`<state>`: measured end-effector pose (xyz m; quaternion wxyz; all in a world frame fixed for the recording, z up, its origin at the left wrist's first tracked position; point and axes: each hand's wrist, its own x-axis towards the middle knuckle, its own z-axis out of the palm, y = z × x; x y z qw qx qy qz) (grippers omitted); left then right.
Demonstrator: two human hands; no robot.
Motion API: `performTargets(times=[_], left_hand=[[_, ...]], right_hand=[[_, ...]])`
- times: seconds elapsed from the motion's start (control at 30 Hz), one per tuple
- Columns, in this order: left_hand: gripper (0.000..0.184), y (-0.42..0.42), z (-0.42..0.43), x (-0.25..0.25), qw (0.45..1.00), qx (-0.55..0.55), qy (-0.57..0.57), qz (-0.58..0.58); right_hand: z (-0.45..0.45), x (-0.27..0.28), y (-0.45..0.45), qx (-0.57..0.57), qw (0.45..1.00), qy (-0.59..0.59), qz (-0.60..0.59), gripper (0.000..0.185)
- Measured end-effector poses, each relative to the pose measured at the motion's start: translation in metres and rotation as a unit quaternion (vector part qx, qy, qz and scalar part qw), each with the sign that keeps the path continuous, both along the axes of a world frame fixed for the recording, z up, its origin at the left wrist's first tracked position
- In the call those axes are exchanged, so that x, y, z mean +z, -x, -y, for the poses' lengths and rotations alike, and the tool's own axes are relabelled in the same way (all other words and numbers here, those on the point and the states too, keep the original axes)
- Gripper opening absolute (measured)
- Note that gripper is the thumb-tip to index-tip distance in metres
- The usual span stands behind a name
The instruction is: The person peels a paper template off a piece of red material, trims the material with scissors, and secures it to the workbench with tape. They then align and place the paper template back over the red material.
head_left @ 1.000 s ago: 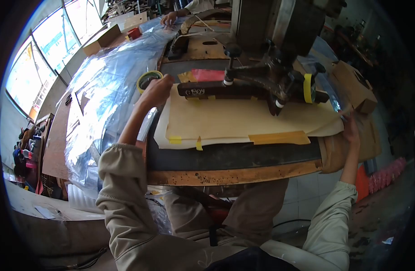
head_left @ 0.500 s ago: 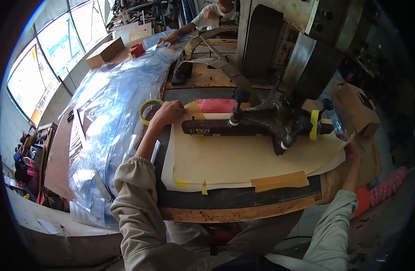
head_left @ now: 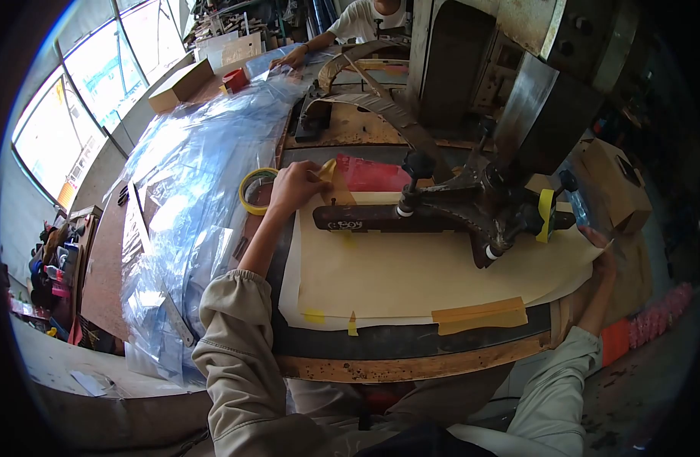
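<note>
Pinching yellow tape (head_left: pixel 329 172) in closed fingers of the left hand (head_left: pixel 293 189), just above the centre of the frame. Touching the cream sheet (head_left: pixel 380 278) at right of the frame with the right hand (head_left: pixel 604 263), but cannot tell whether gripping; see that sheet mid-frame, partly beneath the dark bar (head_left: pixel 388 219).
</note>
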<state>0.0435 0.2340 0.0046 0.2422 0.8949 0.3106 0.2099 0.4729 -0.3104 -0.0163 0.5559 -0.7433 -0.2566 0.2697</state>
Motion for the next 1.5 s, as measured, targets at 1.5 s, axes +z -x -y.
performTargets(times=[1.5], left_hand=[[0.06,-0.003,-0.023,-0.037,0.965,-0.143,0.166,0.145]], right_hand=[[-0.005,0.016,0.025,0.057,0.997,0.034,-0.037,0.055]])
